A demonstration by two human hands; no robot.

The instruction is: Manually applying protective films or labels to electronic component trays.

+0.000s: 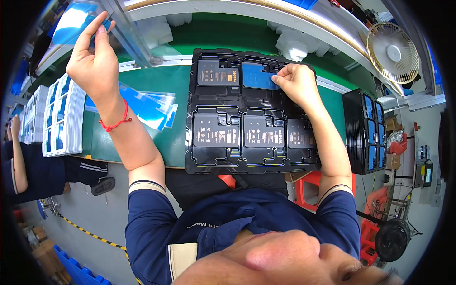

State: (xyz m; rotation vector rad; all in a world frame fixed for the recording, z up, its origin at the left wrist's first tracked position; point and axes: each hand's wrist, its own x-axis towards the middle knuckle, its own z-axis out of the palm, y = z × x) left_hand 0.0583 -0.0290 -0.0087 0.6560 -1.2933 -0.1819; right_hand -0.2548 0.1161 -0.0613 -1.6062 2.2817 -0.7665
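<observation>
Blue-faced piece (259, 77) sits in the far row of the black tray (216, 99), right hand (299, 83) pinching at its right edge. Four dark pieces (214, 130) show no blue. Left hand (97, 64), raised, seems to pinch blue film (73, 29).

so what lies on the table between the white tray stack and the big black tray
Blue film-like sheets, partly hidden by the left forearm, on the green tabletop, in the head view.

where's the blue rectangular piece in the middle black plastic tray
In the head view, the blue rectangular piece is in the far row of the black plastic tray, right of a dark-grey rectangular piece and touching the right hand.
</observation>
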